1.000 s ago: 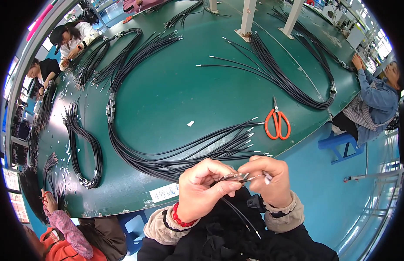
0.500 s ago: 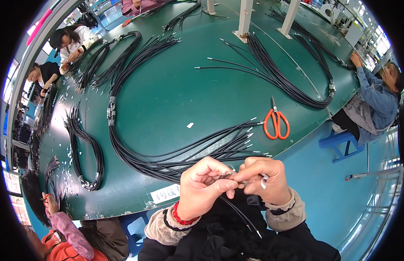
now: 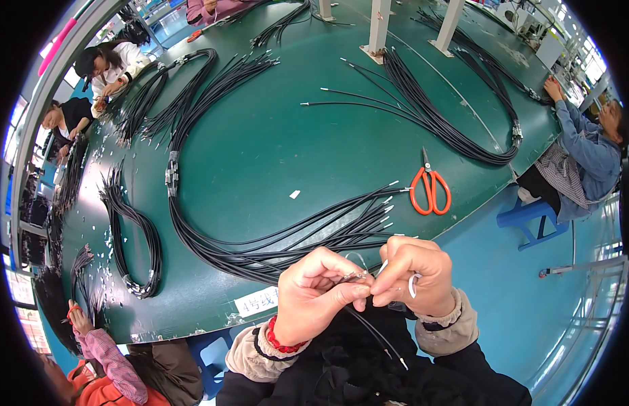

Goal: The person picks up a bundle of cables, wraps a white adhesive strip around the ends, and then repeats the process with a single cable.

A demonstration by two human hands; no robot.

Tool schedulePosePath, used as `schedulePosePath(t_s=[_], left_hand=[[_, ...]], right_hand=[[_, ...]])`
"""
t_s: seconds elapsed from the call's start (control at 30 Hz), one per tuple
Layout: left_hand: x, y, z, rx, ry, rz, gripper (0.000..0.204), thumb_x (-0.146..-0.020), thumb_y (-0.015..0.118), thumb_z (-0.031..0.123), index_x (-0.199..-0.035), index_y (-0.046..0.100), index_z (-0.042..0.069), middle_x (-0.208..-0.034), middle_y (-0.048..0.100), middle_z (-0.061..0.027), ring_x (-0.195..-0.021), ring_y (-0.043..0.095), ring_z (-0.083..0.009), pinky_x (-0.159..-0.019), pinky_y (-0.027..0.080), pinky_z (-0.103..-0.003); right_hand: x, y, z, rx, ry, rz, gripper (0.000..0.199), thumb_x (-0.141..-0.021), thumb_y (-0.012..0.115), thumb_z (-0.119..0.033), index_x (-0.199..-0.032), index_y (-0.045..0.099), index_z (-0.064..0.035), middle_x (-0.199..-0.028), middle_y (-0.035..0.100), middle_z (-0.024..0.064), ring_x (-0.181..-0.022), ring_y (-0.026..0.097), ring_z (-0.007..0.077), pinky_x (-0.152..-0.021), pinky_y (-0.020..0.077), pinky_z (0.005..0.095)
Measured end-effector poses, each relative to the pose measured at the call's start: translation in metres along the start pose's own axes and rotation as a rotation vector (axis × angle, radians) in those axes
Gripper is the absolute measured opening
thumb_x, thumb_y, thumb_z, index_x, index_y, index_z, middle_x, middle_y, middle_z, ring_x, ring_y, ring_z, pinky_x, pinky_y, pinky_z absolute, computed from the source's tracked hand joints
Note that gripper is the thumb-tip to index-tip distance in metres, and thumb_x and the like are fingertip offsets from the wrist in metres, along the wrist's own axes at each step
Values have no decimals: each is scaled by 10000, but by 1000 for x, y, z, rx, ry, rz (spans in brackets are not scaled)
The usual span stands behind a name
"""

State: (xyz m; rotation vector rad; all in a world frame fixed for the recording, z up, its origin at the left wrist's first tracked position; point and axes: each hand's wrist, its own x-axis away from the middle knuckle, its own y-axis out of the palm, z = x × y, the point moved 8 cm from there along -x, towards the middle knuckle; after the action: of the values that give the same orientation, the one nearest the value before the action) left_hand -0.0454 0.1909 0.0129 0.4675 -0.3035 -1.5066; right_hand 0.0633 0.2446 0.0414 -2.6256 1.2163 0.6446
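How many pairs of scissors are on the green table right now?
1: orange-handled scissors near the table's right edge, beyond the right hand. Cable bundles could hide others.

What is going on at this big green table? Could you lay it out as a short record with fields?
setting: large green worktable
left hand: pinches a black cable's metal end
right hand: fingertips meet the left hand at that end; small white piece held
black cable: trails down toward the person's lap
nearby: fanned cable bundle, orange-handled scissors
others: co-workers seated around the table edges
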Motion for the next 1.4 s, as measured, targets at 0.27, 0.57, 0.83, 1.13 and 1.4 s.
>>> schedulePosePath(t_s=[0.27,0.57,0.83,1.13,1.4], left_hand=[[-3,3,3,-23,41,6,139,-781,614,-91,-882,526,-55,-863,615,-160,-683,604,-154,-615,505,-248],[-6,1,10,-130,96,72,173,-747,645,-81,-819,496,-30,-822,592,-192,-618,603,-170,-544,517,-245],[-5,1,11,-163,91,103,148,-759,633,-65,-831,509,-29,-827,576,-182,-595,578,-151,-518,494,-237],[-4,4,10,-68,122,49,138,-772,604,-105,-889,549,-56,-906,561,-143,-678,564,-120,-587,481,-214],[-1,10,18,-304,271,101,164,-720,641,-112,-806,546,-10,-837,571,-141,-626,577,-148,-544,486,-233]], right_hand=[[4,-6,2,72,-23,62,211,-621,800,-135,-703,630,-42,-586,432,-9,-496,333,77,-444,236,244],[6,-3,15,-47,148,-39,520,-627,797,-227,-1056,587,-23,-603,372,-36,-543,326,65,-490,241,215],[11,-15,9,14,192,109,676,-628,786,-298,-1166,501,-5,-665,371,-36,-612,337,60,-533,246,214],[12,-17,-9,331,32,101,237,-682,724,-159,-848,664,1,-718,547,48,-641,487,120,-535,371,247],[10,-20,-25,387,-44,151,234,-677,720,-23,-907,679,-18,-725,579,45,-625,526,122,-542,406,233]])
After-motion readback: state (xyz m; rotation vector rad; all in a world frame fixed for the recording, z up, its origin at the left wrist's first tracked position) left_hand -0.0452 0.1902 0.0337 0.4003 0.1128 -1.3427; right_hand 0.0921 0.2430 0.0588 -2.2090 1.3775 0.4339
